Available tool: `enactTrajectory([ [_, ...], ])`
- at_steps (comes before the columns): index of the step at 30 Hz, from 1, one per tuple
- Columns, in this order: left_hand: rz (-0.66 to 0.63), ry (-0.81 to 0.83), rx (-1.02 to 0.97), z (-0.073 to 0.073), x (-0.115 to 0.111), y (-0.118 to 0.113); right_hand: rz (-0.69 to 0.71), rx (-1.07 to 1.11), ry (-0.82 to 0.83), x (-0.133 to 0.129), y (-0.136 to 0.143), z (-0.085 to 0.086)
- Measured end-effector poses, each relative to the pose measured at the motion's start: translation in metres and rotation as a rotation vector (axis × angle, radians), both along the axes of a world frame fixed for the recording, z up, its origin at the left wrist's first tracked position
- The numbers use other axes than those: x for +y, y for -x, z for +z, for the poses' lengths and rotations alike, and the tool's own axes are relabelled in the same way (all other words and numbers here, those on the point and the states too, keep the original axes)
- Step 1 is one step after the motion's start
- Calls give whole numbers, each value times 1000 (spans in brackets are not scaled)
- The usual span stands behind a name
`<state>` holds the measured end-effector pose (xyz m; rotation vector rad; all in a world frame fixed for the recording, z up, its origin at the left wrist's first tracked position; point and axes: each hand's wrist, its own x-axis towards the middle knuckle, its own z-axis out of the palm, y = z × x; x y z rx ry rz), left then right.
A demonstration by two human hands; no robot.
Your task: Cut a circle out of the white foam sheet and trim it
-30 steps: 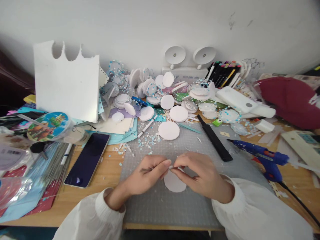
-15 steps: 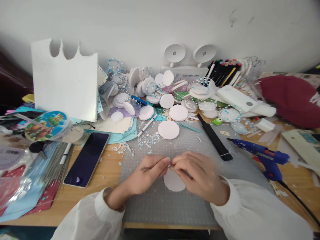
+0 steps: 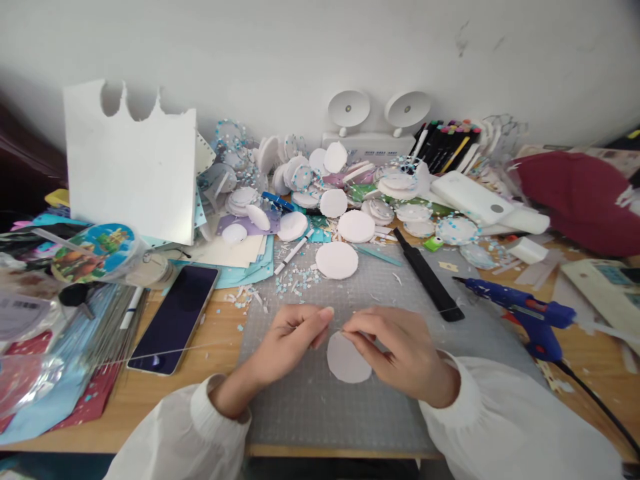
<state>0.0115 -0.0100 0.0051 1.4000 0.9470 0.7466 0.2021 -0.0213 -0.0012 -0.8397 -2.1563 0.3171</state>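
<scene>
My left hand (image 3: 299, 343) is closed in a pinch over the grey cutting mat (image 3: 340, 427). A thin wire-like strand (image 3: 200, 347) runs leftward from near it, across the phone. My right hand (image 3: 395, 347) pinches with thumb and forefinger at the upper edge of a white disc (image 3: 349, 360); a thin strand also shows to its right, over the black cutter. What sits between the fingertips of either hand is too small to make out. The two hands are a small gap apart. Another white disc (image 3: 337, 260) lies beyond them on the mat.
A phone (image 3: 175, 320) lies at the left. The black cutter (image 3: 427, 273) and a blue glue gun (image 3: 525, 307) are at the right. Many white discs and bead rings are heaped behind, before a white lamp (image 3: 370, 143). A white foam board (image 3: 133, 163) stands at the back left.
My hands have moved apart slightly, opening a gap between their fingertips. Thin strands now show at the left and right. The white disc near my right hand has stayed in place.
</scene>
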Motion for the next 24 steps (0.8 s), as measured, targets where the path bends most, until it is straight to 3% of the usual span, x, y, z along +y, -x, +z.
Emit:
enactTrajectory([
  [5,-14,-113,-31,-1,1,2,-40,8,74,-1,0,1],
  [14,58,-490,-41,-5,0,2,-16,97,316,-2,-4,6],
  [24,67,-523,-32,-11,2,3,-77,105,299,0,-2,2],
])
